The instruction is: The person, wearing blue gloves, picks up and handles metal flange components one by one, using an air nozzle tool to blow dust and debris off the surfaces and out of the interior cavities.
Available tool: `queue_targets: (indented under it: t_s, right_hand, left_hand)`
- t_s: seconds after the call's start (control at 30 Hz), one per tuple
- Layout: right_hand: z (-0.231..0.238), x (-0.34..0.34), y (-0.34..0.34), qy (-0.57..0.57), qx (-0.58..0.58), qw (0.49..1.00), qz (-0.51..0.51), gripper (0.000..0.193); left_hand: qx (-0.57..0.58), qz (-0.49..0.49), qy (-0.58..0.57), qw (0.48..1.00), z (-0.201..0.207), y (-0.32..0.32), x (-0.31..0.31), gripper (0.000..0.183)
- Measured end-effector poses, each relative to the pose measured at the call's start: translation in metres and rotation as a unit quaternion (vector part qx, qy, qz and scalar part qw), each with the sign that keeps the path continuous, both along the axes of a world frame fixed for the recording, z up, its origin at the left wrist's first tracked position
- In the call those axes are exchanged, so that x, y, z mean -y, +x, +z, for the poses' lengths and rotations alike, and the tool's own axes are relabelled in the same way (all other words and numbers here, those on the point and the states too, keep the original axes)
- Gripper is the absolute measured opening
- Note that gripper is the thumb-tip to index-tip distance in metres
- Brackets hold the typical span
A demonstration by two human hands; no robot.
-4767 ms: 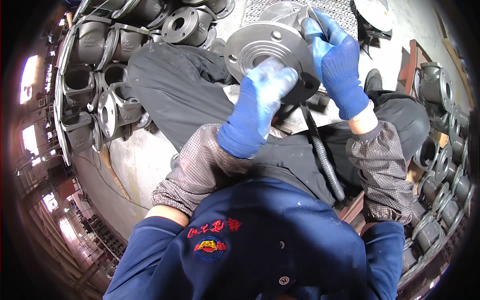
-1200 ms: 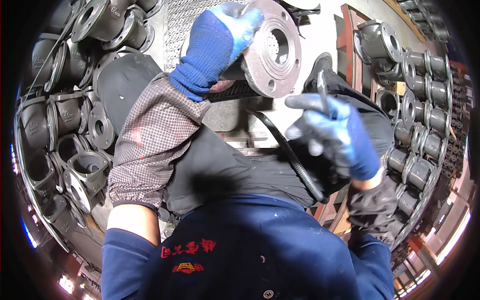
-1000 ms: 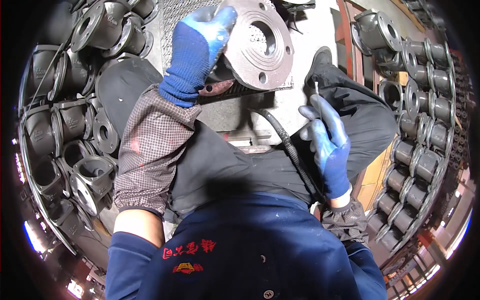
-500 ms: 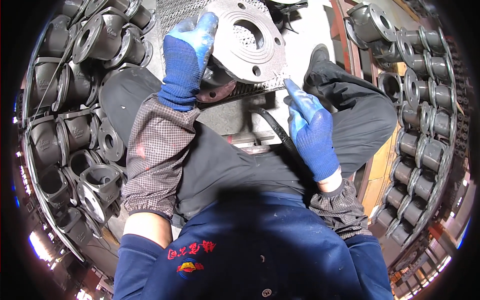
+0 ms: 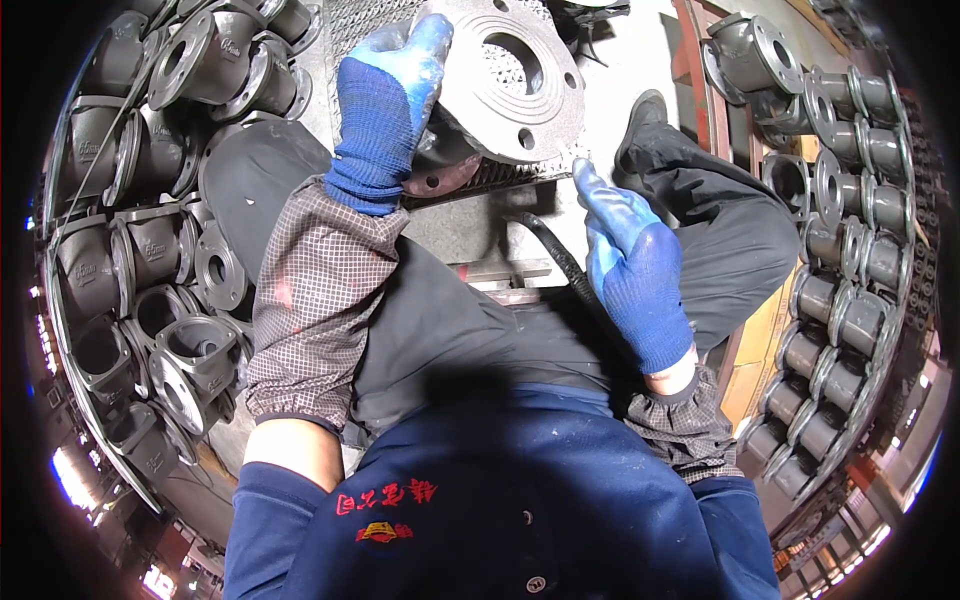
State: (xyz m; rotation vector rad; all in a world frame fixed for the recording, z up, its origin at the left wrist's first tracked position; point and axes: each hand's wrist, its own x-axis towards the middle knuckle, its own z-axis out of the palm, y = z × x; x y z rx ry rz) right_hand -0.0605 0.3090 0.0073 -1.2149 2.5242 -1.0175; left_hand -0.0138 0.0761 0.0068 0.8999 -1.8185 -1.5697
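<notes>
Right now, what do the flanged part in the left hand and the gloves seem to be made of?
Flanged part: apparently cast metal, dull grey, rough matte face with bolt holes. Gloves on the left hand and right hand: blue knit fabric, the fingers and palms paler and smoother, probably rubber-coated.

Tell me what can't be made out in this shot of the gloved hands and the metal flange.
Head view only:
- Left hand: its fingertips are hidden behind the flange, so the grip is unclear.
- Flange: its body below the disc is covered by that hand.
- Black hose: its lower run passes behind the right hand; no tool end shows.
- Rows of castings: cut off by the dark fisheye rim.
</notes>
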Motion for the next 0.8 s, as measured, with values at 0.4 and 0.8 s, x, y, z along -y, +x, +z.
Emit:
queue_targets:
  t_s: [0.4,0.8]
  right_hand:
    - [-0.001,0.002,-0.01,-0.041,0.075,0.996,-0.014,0.042]
    - [0.019,0.006,-0.005,0.08,-0.101,0.992,0.005,0.046]
  left_hand:
    - [-0.019,0.012,-0.021,1.0,0.0,-0.002,-0.001,0.031]
    - [-0.021,-0.002,-0.009,1.0,0.003,-0.002,-0.005,0.034]
